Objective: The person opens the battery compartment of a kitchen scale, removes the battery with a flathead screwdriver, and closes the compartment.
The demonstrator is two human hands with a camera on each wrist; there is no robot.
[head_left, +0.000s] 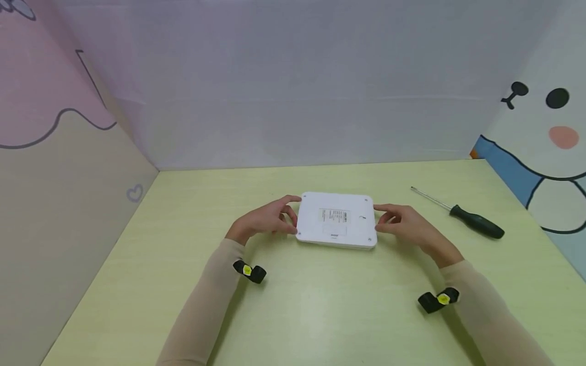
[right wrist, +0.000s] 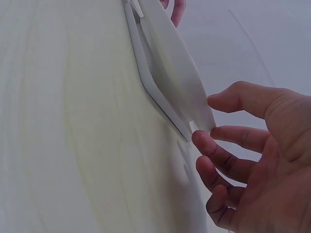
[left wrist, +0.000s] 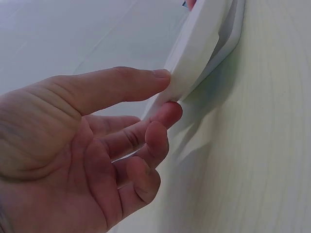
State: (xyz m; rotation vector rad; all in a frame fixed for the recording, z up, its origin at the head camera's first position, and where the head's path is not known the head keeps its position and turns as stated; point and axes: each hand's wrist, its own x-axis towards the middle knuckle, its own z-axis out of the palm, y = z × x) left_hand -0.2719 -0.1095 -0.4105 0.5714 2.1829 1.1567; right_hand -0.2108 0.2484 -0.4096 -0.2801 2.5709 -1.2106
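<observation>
A white back cover [head_left: 316,218] with rounded corners, a printed label and small corner holes lies face up over a white shell [left wrist: 232,41] of a flat device. Both wrist views show a gap between cover and shell. My left hand [head_left: 270,216] pinches the cover's left side, its thumb on the edge and a fingertip below. On the opposite side, my right hand [head_left: 407,226] holds the cover's edge between thumb and fingers, the other fingers curled near the gap. What lies inside the shell is hidden.
A screwdriver [head_left: 476,222] with a dark handle lies on the pale wooden table [head_left: 320,315] to the right of the device. A pale wall [head_left: 311,91] stands behind the table, and panels with cartoon drawings flank it on both sides.
</observation>
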